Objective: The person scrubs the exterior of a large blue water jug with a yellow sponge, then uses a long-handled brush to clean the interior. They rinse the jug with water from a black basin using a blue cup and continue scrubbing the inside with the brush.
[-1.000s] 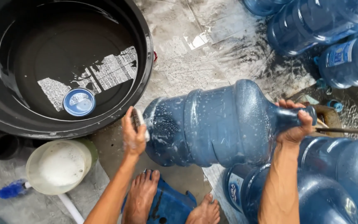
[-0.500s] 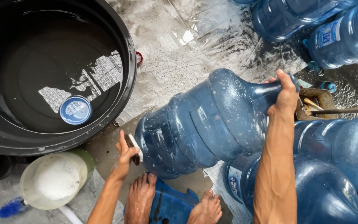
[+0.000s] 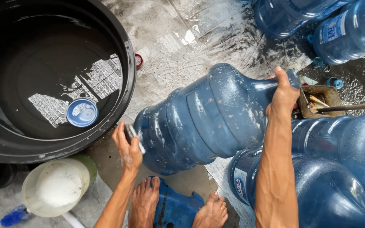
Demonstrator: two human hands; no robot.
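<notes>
Right hand [image 3: 284,95] grip clamped round tilted blue water jug [image 3: 203,120] neck, left hand [image 3: 127,145] pinching brush [image 3: 134,137] against jug's base

A wet grey concrete floor [image 3: 178,55], streaked with dark grime and pale glints of daylight, fills the upper middle of the frame. A large round black plastic tub [image 3: 125,63] of dark water occupies the upper left, with a small blue bowl [image 3: 81,112] floating in it. More blue translucent water jugs [image 3: 339,29] crowd the upper right, and a white bucket of soapy foam [image 3: 55,188] stands at lower left.
</notes>
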